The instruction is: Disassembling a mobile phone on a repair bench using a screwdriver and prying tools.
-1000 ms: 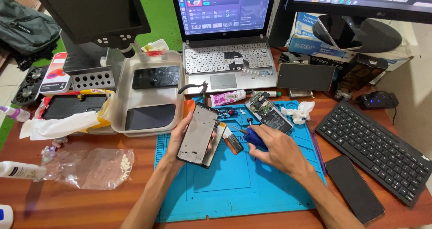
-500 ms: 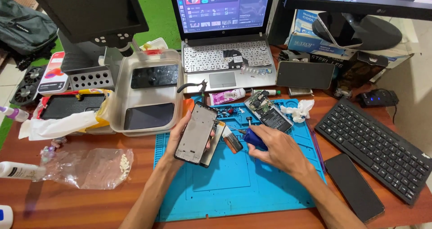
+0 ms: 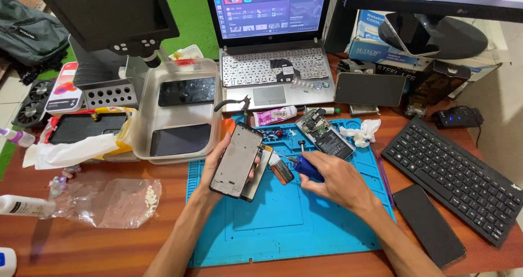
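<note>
Head view: left hand [image 3: 218, 162] tilts phone frame [image 3: 237, 161].

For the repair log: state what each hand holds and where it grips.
Left hand holds a phone frame by its long edges, near mid-length. Right hand grips a blue-handled tool around its handle.

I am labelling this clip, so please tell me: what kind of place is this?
Probably a phone repair bench: the left hand holds an opened phone over a blue work mat, with a bare circuit board nearby.
</note>
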